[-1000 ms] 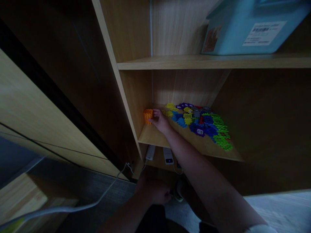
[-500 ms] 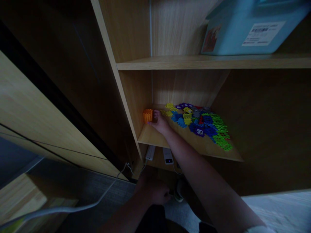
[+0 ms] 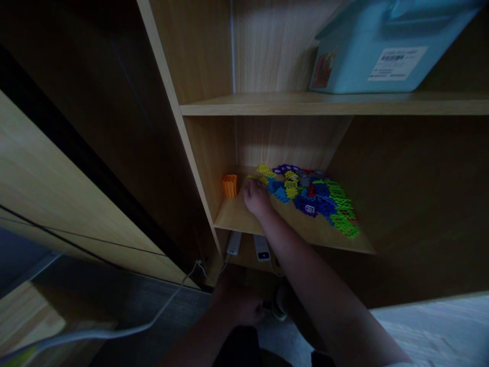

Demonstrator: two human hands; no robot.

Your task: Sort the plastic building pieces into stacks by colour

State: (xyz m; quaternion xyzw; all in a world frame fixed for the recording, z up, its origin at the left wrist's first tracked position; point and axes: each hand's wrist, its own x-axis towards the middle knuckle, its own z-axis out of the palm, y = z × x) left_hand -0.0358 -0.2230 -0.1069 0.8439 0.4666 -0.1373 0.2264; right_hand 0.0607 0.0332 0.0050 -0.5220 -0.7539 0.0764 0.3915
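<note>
My right hand (image 3: 256,197) is over the lower shelf, a little right of a standing stack of orange plastic pieces (image 3: 229,186). Its fingers are curled together at the near edge of some yellow notched pieces (image 3: 263,169); what they hold, if anything, is hidden. Beyond the knuckles lie blue pieces (image 3: 281,194), dark purple pieces (image 3: 305,205) and bright green pieces (image 3: 346,224) in a loose spread. Low in the view, my left hand (image 3: 248,307) is closed in shadow near my legs, and I cannot make out what is in it.
A light blue bin (image 3: 355,66) with a label stands on the upper shelf (image 3: 267,108). Beneath the lower shelf (image 3: 237,216) are a white power strip (image 3: 234,243) and a white device (image 3: 262,250) with a small lit display. A pale cable (image 3: 156,316) runs across the lower left.
My right hand has come away from the orange stack and moved right toward the yellow pieces, its fingers curling. The orange stack stays standing. My left hand remains low.
</note>
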